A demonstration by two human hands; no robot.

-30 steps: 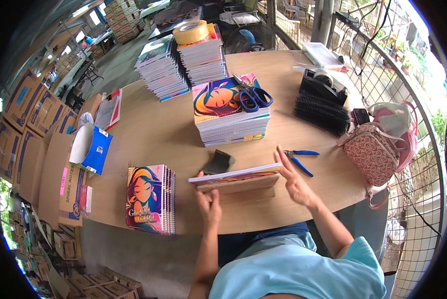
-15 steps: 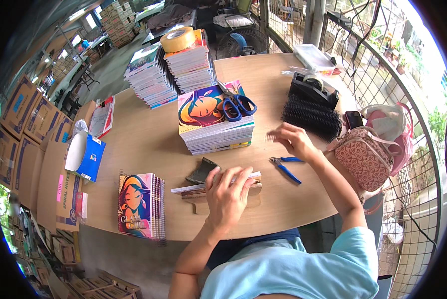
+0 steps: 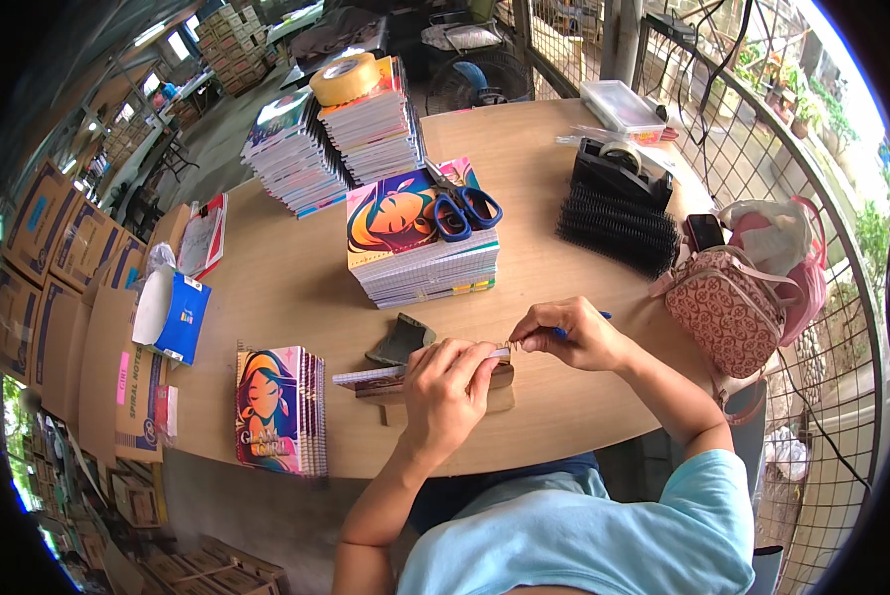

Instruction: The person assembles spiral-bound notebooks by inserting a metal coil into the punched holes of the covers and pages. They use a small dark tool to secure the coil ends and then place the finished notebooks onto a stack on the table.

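My left hand is closed over a notebook that stands spine up in a wooden holder near the table's front edge. My right hand pinches a thin wire coil at the right end of that spine. Blue-handled nippers lie mostly hidden beneath the right hand. Just beyond the left hand is a dark, curved piece whose kind I cannot make out. Left of it, a small pile of spiral notebooks with illustrated covers lies flat.
Blue-handled scissors rest on a notebook stack. Behind stand taller stacks topped by a tape roll. To the right are black coils, a tape dispenser and a pink bag. Cartons line the left side.
My right hand has moved left and down with the wire coil, from open table to the notebook's right end. It now covers most of the nippers. The left hand stays on the notebook.
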